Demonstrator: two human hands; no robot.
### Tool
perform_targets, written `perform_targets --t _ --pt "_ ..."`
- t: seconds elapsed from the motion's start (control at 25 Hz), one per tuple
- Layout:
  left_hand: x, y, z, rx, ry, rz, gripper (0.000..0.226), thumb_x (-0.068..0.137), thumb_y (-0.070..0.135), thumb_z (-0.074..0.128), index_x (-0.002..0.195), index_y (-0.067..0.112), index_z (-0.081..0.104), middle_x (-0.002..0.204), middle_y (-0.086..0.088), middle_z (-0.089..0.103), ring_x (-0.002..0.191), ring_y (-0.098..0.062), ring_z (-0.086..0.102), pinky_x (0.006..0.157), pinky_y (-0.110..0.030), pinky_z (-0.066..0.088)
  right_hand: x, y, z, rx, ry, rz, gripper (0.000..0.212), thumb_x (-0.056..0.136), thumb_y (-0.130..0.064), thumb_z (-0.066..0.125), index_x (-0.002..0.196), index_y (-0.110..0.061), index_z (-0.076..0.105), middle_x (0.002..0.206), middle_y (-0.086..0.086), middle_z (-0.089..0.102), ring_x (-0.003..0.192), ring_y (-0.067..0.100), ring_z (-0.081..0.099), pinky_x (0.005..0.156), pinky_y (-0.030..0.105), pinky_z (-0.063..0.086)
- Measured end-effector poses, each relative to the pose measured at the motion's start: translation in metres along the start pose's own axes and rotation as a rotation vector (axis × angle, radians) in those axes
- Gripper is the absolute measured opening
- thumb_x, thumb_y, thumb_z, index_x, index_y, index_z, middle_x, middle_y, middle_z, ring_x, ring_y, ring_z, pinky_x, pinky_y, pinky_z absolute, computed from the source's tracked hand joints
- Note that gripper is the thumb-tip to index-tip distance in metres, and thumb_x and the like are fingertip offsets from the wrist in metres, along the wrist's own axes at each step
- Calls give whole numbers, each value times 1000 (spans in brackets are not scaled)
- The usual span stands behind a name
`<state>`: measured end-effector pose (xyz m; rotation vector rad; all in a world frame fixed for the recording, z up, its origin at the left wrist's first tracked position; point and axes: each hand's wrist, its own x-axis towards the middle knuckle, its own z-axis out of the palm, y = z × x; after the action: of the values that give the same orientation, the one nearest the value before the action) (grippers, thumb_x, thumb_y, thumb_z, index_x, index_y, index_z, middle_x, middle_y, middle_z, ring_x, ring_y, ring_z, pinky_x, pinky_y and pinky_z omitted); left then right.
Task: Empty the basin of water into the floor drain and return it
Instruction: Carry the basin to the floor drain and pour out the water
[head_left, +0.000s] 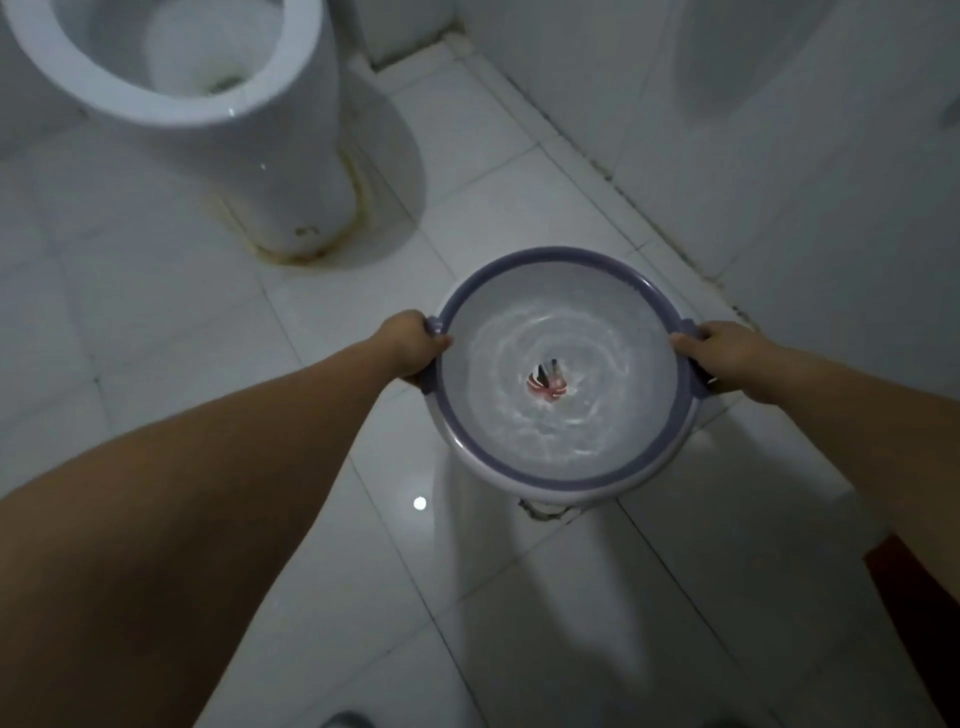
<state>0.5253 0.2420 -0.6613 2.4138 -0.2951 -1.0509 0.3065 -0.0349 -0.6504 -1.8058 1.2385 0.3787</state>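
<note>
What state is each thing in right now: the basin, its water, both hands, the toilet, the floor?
basin: held level above the floor, not yet tipped
water: in the basin, rippling
left hand: closed on the basin's left rim handle
right hand: closed on the basin's right rim handle
toilet: open, staining around its base
floor: tiled, glossy with a light reflection

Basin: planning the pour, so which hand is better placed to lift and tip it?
Likely right hand: both grip the basin rim, but the floor drain peeks out under its near edge, nearer the left hand.
</note>
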Motion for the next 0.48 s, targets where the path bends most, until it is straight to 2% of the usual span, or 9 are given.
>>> perform_targets --t 0.12,0.28,0.48 --pt "18 -5 13 -13 13 -13 38 95 28 58 119 -2 56 107 -21 64 87 -36 67 71 -48 61 17 6 9 42 -1 -7 41 98 -33 50 121 1 53 103 16 60 84 33 59 65 39 50" --pt "49 -11 35 -6 51 16 35 95 26 58 116 -2 57 98 -17 64 69 -27 65 49 -34 56 53 20 15 79 16 -39 38 98 -30 52 116 3 55 84 13 62 70 28 60 57 35 50" --pt "75 -12 48 28 135 57 35 91 28 60 111 -1 60 92 -13 65 63 -20 63 35 -25 48 86 28 16 72 49 -74 42 96 -32 55 112 6 57 92 20 66 69 30 62 56 34 50"
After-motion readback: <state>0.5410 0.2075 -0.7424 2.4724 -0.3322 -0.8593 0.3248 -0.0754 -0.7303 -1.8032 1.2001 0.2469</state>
